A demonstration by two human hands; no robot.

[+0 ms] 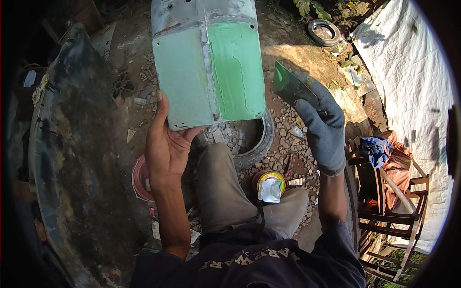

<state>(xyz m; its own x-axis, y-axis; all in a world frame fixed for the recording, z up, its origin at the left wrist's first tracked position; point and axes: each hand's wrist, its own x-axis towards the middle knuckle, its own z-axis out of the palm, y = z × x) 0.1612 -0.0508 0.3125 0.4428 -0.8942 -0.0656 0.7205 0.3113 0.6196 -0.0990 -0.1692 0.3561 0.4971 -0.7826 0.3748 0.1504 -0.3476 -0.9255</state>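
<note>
A long panel with a raised centre ridge (pixel 185 81) is held up in front of me, its far end cut off by the picture's top edge. Its left face is dull pale green; thick, glossy green putty (pixel 237 72) covers much of the right face in streaks. My bare left hand (pixel 165 149) grips the panel's near lower-left corner, thumb on the left edge and fingers underneath. Just right of the panel, apart from it, my right hand (pixel 322 127) in a grey glove is closed round a flat putty spreader (pixel 294 87) smeared with green.
Below the panel lies a tyre (pixel 268 144) among broken stones. A yellow-rimmed tin (pixel 261 178), a small tube (pixel 296 182) and a reddish bucket (pixel 138 180) stand near my legs. A dark board (pixel 81 144) is left; wooden chair (pixel 389 218) and white sheet (pixel 413 81) are right.
</note>
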